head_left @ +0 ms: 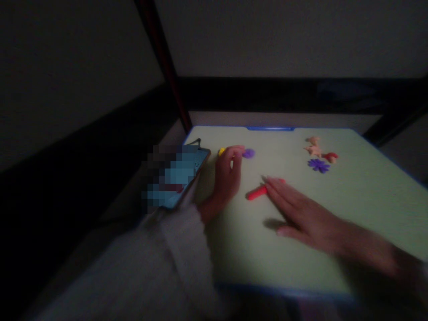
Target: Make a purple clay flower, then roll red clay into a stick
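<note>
My right hand [297, 211] lies flat, fingers stretched out, over the middle of a red modelling-clay roll [257, 193]. Both ends of the roll show, one on each side of the fingers. My left hand [229, 171] rests farther back on the board, its fingers curled towards the thumb. Whatever may be between those fingers is hidden. Just beyond its fingertips lies a purple lump [249, 154], and a yellow piece [221, 152] shows partly behind the hand.
The pale board [267, 263] has a blue edge. At its right back are peach pieces [313, 150], a red-and-peach piece [331, 157] and a purple flower shape [318, 166]. A phone [187, 174] with a blurred-out screen leans at the left edge, beside my left sleeve.
</note>
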